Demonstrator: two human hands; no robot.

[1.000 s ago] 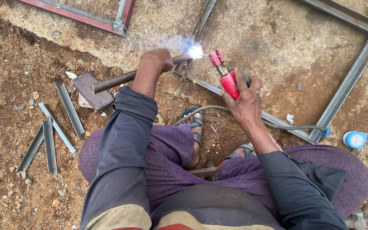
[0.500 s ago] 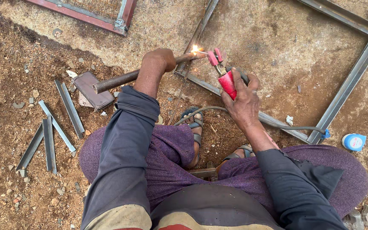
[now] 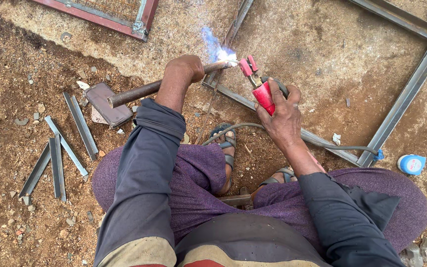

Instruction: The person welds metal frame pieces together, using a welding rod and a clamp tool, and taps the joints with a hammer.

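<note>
Offcuts (image 3: 58, 158) of steel lie loose on the dirt at far left. Left hand (image 3: 186, 69) is closed around a rusty rod (image 3: 144, 90), pressing its tip to the frame (image 3: 401, 106) corner. Right hand (image 3: 282, 116) is closed on the red electrode holder (image 3: 259, 86), arc (image 3: 226, 54) burning at the joint. Advised: steady rod pressure, short arc, eyes shielded.

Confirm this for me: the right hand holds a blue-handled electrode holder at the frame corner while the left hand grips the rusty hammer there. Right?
Not quite. In the head view the electrode holder in the right hand has a red handle, not blue. The rest stands: the left hand grips the rusty hammer at the corner of the frame, where the arc glows.
</note>
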